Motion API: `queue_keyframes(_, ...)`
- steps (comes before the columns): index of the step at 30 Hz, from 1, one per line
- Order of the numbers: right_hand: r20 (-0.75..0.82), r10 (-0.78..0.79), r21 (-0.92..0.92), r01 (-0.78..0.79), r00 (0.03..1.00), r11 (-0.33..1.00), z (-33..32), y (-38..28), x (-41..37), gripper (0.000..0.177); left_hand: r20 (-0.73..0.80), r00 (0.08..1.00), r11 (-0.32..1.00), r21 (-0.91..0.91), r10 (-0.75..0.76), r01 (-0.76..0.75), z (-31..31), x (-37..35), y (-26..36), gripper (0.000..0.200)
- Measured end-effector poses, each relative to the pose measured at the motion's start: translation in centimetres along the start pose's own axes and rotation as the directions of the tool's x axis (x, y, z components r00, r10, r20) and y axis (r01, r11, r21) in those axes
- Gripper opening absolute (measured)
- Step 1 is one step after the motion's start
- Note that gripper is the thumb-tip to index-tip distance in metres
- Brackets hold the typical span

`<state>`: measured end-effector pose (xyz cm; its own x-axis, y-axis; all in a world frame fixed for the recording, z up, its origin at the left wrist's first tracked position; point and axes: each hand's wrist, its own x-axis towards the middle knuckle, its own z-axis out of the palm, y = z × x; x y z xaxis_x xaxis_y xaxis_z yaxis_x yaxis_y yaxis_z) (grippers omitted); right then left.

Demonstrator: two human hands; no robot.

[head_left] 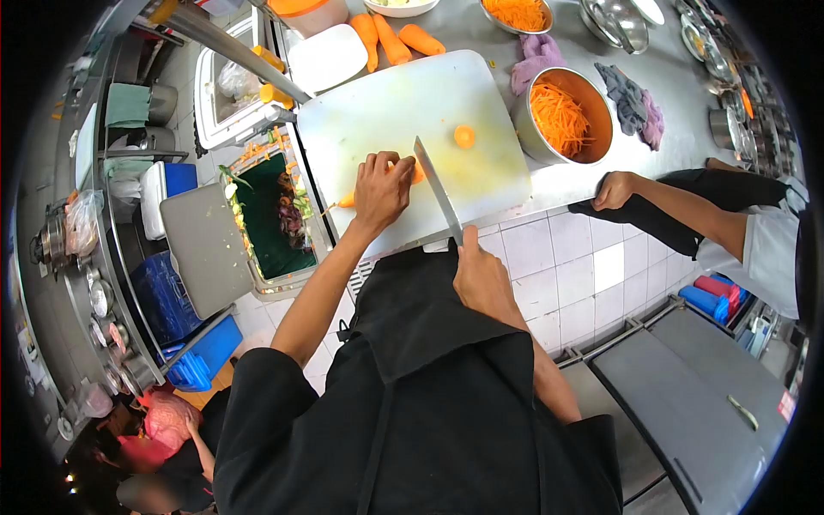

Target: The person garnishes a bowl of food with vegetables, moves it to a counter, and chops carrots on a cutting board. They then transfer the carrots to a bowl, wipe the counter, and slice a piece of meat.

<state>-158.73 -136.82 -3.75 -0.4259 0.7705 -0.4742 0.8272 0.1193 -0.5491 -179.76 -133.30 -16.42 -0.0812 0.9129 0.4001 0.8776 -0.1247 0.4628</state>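
Observation:
My left hand (pixel 383 189) presses down on a carrot (pixel 346 201) lying on the white cutting board (pixel 343 129). Its curled fingers cover most of the carrot, and orange shows at both sides. In my right hand (pixel 479 273) is the handle of a large knife (pixel 439 190), whose blade reaches over the board just right of the carrot. A round orange carrot piece (pixel 464 136) lies beyond the blade, apart from it.
Whole carrots (pixel 392 40) and a white lid (pixel 327 57) lie behind the board. Right of it stands a metal pot (pixel 526 129) of shredded carrot, near cloths (pixel 537 62). A scrap bin (pixel 273 210) is at the left. Another person's hand (pixel 615 190) rests by the table edge.

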Motion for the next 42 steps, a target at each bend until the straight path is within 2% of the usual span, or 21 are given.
queue_keyframes(5,0.046,0.002,-0.025,-0.001,0.999,1.000,1.1,0.2,0.7,0.036,0.018,0.999,1.000,-0.008,-0.028,0.029,-0.1,0.0,0.2,0.014)
queue_keyframes(8,0.067,0.046,-0.052,-0.042,0.997,0.998,0.7,-0.4,1.0,0.035,0.029,0.999,1.000,0.000,-0.020,0.020,-0.2,-0.1,0.2,0.015)
queue_keyframes(13,0.088,-0.002,-0.074,0.008,0.996,0.997,0.9,-0.3,2.2,0.035,0.020,0.999,1.000,-0.008,-0.026,0.026,0.4,-0.2,-0.2,0.015)
queue_keyframes(20,0.146,0.041,-0.084,-0.029,0.988,0.996,0.6,-0.7,2.7,0.032,0.026,0.998,0.996,-0.051,-0.065,0.067,0.2,0.0,-0.1,0.016)
queue_keyframes(23,0.072,-0.012,-0.072,0.017,0.997,0.997,1.5,-0.6,4.1,0.029,0.069,0.985,0.987,-0.001,-0.160,0.160,0.0,0.9,-0.6,0.018)
queue_keyframes(24,0.056,-0.058,-0.047,0.061,0.997,0.997,1.5,-0.5,5.7,0.028,0.040,0.988,0.986,-0.068,-0.148,0.150,0.1,1.2,-0.8,0.020)
queue_keyframes(25,0.032,-0.120,-0.027,0.121,0.992,0.992,1.2,-0.5,6.6,0.027,0.027,0.988,0.986,-0.063,-0.154,0.155,-0.1,0.5,-0.4,0.020)
queue_keyframes(27,-0.029,-0.170,-0.085,0.167,0.985,0.982,1.6,-0.4,8.0,0.027,0.005,0.986,0.983,-0.071,-0.166,0.166,0.3,1.1,-1.0,0.019)
queue_keyframes(29,-0.005,-0.140,-0.105,0.139,0.990,0.985,1.9,-0.2,7.2,0.026,0.028,0.978,0.972,-0.107,-0.206,0.208,0.2,0.6,-0.5,0.018)
queue_keyframes(31,0.011,-0.129,-0.100,0.129,0.992,0.987,1.9,-0.3,6.8,0.026,-0.042,0.988,0.987,-0.050,-0.152,0.150,0.5,0.8,-0.9,0.018)
queue_keyframes(36,-0.002,-0.129,-0.098,0.128,0.992,0.987,2.7,0.2,8.8,0.028,-0.068,0.988,0.989,-0.063,-0.137,0.133,0.8,1.4,-1.0,0.016)
queue_keyframes(38,-0.157,-0.257,-0.120,0.240,0.954,0.963,4.8,1.4,9.7,0.028,-0.052,0.989,0.988,-0.077,-0.142,0.137,0.3,0.0,0.0,0.014)
queue_keyframes(39,-0.172,-0.268,-0.129,0.248,0.948,0.960,4.9,1.6,9.5,0.028,-0.050,0.988,0.987,-0.080,-0.146,0.142,0.3,0.0,-0.3,0.015)
queue_keyframes(41,-0.084,-0.215,-0.142,0.202,0.973,0.969,4.5,1.6,10.0,0.027,-0.078,0.990,0.991,-0.080,-0.116,0.109,0.3,0.9,-0.7,0.017)
queue_keyframes(42,-0.103,-0.232,-0.109,0.220,0.967,0.969,4.0,1.9,10.0,0.027,-0.015,0.983,0.978,-0.102,-0.184,0.181,-0.1,0.5,-0.3,0.019)
